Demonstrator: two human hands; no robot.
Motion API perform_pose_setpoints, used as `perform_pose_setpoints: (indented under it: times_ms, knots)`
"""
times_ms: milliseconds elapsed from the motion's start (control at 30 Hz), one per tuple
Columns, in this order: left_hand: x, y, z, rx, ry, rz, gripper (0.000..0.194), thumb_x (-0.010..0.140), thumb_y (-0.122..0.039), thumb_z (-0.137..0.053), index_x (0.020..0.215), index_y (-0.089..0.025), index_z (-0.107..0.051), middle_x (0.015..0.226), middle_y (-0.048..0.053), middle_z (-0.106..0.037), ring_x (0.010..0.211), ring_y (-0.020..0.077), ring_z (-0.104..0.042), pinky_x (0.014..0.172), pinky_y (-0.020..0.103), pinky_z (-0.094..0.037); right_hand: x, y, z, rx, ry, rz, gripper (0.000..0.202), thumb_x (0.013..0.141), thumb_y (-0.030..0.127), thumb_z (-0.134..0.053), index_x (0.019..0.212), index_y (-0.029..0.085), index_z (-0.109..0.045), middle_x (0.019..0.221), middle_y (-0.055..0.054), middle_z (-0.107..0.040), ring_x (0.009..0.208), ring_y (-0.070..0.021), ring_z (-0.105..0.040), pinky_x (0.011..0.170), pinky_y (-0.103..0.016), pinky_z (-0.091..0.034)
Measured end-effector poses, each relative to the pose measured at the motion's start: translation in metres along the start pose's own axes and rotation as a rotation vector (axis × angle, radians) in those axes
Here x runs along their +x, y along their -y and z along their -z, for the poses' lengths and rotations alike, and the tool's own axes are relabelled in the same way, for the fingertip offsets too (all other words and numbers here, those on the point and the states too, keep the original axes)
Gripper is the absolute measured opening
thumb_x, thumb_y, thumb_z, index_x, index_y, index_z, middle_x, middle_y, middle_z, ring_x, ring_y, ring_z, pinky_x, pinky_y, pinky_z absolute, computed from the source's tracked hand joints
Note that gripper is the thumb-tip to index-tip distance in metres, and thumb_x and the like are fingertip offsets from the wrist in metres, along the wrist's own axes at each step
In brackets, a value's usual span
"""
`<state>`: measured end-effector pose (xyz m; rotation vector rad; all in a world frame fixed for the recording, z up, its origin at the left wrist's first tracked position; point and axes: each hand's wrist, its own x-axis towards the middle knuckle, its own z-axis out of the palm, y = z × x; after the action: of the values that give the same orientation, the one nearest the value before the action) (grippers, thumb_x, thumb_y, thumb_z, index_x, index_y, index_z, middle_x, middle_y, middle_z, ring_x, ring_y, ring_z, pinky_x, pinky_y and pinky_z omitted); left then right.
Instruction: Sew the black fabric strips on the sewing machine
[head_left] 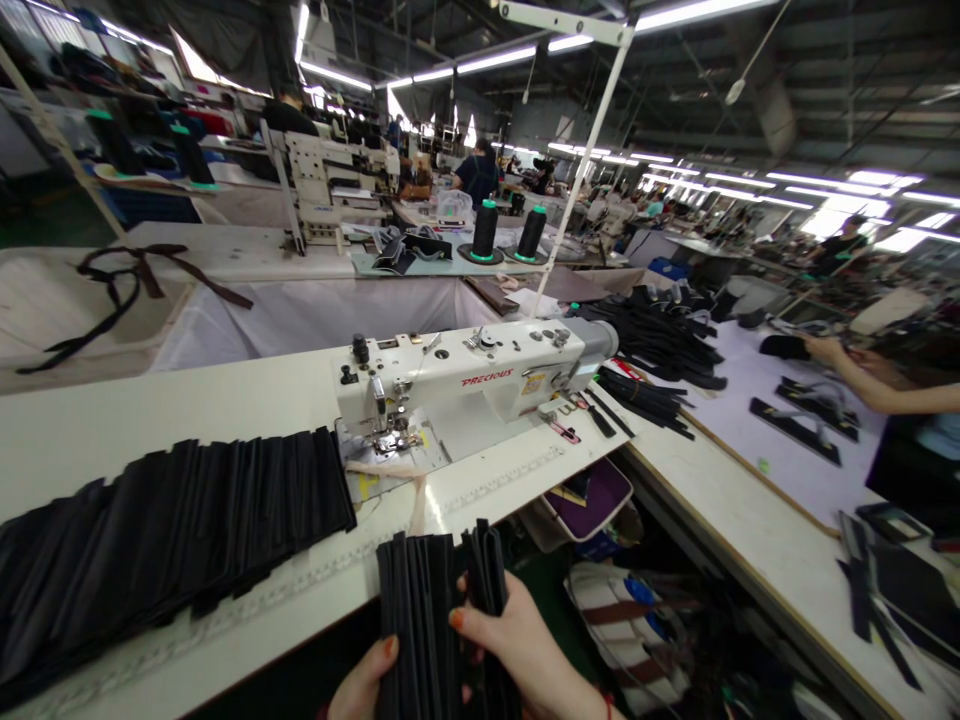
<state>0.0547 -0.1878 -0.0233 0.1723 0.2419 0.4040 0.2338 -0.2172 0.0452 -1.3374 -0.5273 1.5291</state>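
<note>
- At far left, a long row of black strips [187, 520] lies overlapping on the white table [247, 395], ending just beside the machine's needle area.
- The left hand [360, 688] pinches the larger bundle [416, 620], its thumb pressed on the near face; its fingers are hidden, probably backing the strips from behind.
- That bundle stands nearly upright in front of the table's near edge, the strips packed side by side.
- Behind it, a pale band [386, 470] lies by the needle of the white sewing machine [469, 385].
- A narrow gap parts the larger bundle from the smaller bundle [487, 565], also held upright.
- The right hand [525, 640] clasps this smaller bundle, thumb across the front and fingertips showing at its left side.
- Right of the machine's needle, pink snips [564, 432] lie on the table.
- Farther right, black strips are heaped [652, 335].
- At far right, a co-worker's hand [823, 350] holds a black piece [784, 346] above another worktop [739, 390].
</note>
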Motion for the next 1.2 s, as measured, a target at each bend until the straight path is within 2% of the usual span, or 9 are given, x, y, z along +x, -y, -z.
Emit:
perform_pose_setpoints:
  times_ms: [67, 200, 367, 467, 567, 667, 800, 1000, 1200]
  knots:
    - [-0.003, -0.001, 0.001, 0.007, -0.059, 0.017, 0.05, 0.075, -0.049, -0.078, 0.109, -0.013, -0.075, 0.111, 0.018, -0.075, 0.102, 0.0332, -0.07, 0.096, 0.043, -0.049, 0.001, -0.005, -0.001, -0.059, 0.036, 0.019, 0.057, 0.053, 0.047, -0.092, 0.086, 0.015, -0.058, 0.062, 0.004, -0.059, 0.047, -0.0076, -0.049, 0.042, -0.019, -0.037]
    - [-0.005, -0.001, 0.005, 0.012, -0.192, 0.035, 0.05, 0.069, -0.048, -0.083, 0.102, -0.01, -0.077, 0.104, 0.02, -0.076, 0.103, 0.0357, -0.07, 0.101, 0.047, -0.045, 0.002, -0.01, -0.002, -0.082, 0.059, 0.016, 0.056, 0.057, 0.052, -0.089, 0.086, 0.015, -0.059, 0.062, 0.004, -0.058, 0.045, -0.0081, -0.048, 0.041, -0.021, -0.039]
    - [-0.005, -0.002, 0.0, -0.048, -0.31, 0.007, 0.057, 0.066, -0.041, -0.086, 0.113, -0.014, -0.073, 0.107, 0.017, -0.076, 0.104, 0.0383, -0.069, 0.102, 0.052, -0.043, 0.003, -0.012, 0.001, -0.103, -0.003, -0.007, 0.059, 0.053, 0.057, -0.088, 0.082, 0.015, -0.059, 0.054, 0.006, -0.053, 0.042, -0.0065, -0.041, 0.04, -0.02, -0.035]
    - [-0.006, -0.003, -0.003, -0.05, -0.354, -0.008, 0.061, 0.064, -0.038, -0.088, 0.117, -0.015, -0.071, 0.109, 0.018, -0.075, 0.108, 0.0402, -0.067, 0.103, 0.054, -0.042, 0.002, -0.012, 0.002, -0.091, -0.015, 0.008, 0.062, 0.051, 0.057, -0.089, 0.086, 0.013, -0.063, 0.062, 0.003, -0.058, 0.047, -0.0078, -0.046, 0.042, -0.02, -0.035]
    - [-0.006, -0.004, -0.004, -0.023, -0.351, -0.019, 0.054, 0.064, -0.035, -0.088, 0.112, -0.014, -0.073, 0.102, 0.017, -0.077, 0.108, 0.0396, -0.067, 0.103, 0.055, -0.042, 0.001, -0.01, 0.001, -0.084, -0.008, 0.039, 0.061, 0.052, 0.055, -0.09, 0.089, 0.012, -0.066, 0.07, 0.0, -0.063, 0.053, -0.0097, -0.051, 0.045, -0.02, -0.038]
    - [-0.005, -0.004, -0.006, -0.024, -0.309, -0.022, 0.05, 0.067, -0.034, -0.087, 0.11, -0.015, -0.074, 0.1, 0.016, -0.078, 0.108, 0.039, -0.067, 0.104, 0.055, -0.041, -0.001, -0.005, 0.002, -0.09, -0.016, 0.025, 0.055, 0.057, 0.054, -0.088, 0.085, 0.013, -0.066, 0.065, 0.001, -0.061, 0.052, -0.0098, -0.051, 0.047, -0.021, -0.04]
    - [-0.002, -0.004, -0.008, -0.034, -0.265, -0.017, 0.056, 0.069, -0.037, -0.085, 0.119, -0.016, -0.07, 0.107, 0.018, -0.076, 0.11, 0.0402, -0.066, 0.103, 0.057, -0.042, -0.001, -0.005, 0.003, -0.066, -0.009, -0.047, 0.05, 0.059, 0.053, -0.088, 0.079, 0.015, -0.062, 0.056, 0.005, -0.055, 0.047, -0.0085, -0.047, 0.045, -0.021, -0.04]
    - [-0.001, -0.003, -0.003, -0.031, -0.274, 0.022, 0.064, 0.07, -0.039, -0.084, 0.126, -0.014, -0.065, 0.106, 0.019, -0.076, 0.11, 0.041, -0.066, 0.103, 0.057, -0.042, 0.002, -0.011, 0.004, -0.065, 0.011, -0.01, 0.049, 0.057, 0.051, -0.089, 0.079, 0.013, -0.066, 0.06, 0.002, -0.058, 0.047, -0.0081, -0.046, 0.044, -0.02, -0.036]
    - [0.001, -0.002, -0.004, -0.044, -0.268, 0.044, 0.059, 0.068, -0.04, -0.086, 0.118, -0.012, -0.071, 0.103, 0.019, -0.077, 0.107, 0.0405, -0.068, 0.104, 0.056, -0.041, 0.0, -0.008, 0.003, -0.001, 0.028, 0.009, 0.04, 0.062, 0.044, -0.087, 0.081, 0.014, -0.069, 0.062, 0.001, -0.059, 0.062, -0.0154, -0.057, 0.063, -0.028, -0.049]
